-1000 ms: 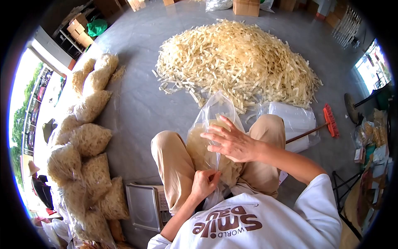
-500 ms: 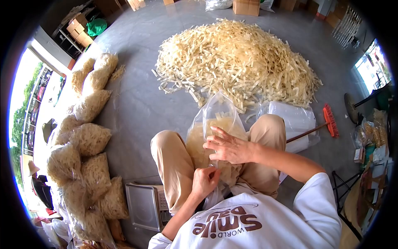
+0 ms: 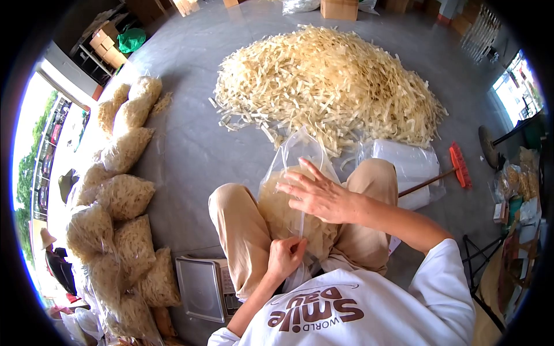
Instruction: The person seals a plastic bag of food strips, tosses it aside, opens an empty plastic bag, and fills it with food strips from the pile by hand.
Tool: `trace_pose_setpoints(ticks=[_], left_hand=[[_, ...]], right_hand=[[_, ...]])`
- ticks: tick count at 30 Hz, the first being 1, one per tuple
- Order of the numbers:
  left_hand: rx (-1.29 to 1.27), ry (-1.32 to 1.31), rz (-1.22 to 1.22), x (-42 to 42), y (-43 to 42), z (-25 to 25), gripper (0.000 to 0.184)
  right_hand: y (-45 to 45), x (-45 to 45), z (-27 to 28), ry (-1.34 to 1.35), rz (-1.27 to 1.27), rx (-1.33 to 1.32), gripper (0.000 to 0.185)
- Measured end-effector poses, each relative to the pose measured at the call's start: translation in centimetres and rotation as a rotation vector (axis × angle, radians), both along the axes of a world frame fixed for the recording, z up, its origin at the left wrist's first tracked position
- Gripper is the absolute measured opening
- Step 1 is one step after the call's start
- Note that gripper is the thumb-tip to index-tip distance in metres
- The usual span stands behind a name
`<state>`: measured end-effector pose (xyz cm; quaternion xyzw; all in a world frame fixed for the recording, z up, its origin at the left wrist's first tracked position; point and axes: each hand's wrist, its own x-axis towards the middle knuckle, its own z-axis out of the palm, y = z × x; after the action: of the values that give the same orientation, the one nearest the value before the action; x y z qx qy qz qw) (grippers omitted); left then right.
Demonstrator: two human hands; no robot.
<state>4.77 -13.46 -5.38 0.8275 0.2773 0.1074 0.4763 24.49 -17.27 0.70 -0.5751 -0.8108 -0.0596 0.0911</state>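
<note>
One clear plastic bag of pale yellow strips (image 3: pixel 273 202) sits between our beige-trousered knees (image 3: pixel 229 202), its long axis running away from our left hand (image 3: pixel 286 257), whose closed fingertips pinch its near end. Our right hand (image 3: pixel 318 195), fingers spread, covers its middle; whether it grips film we cannot tell. Beyond that hand spreads a loose pale-yellow heap (image 3: pixel 329 86); rightward, a red-headed broom (image 3: pixel 459 165); left of our left hand, a square steel-topped scale (image 3: pixel 200 288).

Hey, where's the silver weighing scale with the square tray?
In the head view, the silver weighing scale with the square tray sits on the grey floor at lower left, between the strip-filled clear plastic bags and the person's tan-trousered left leg.
</note>
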Motion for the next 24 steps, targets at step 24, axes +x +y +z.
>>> trace_pose_setpoints(ticks=[24], left_hand=[[0.145,0.011,-0.015,0.1,-0.1,0.3,0.025]], right_hand=[[0.8,0.9,-4.2,0.089,0.098,-0.160,0.026]])
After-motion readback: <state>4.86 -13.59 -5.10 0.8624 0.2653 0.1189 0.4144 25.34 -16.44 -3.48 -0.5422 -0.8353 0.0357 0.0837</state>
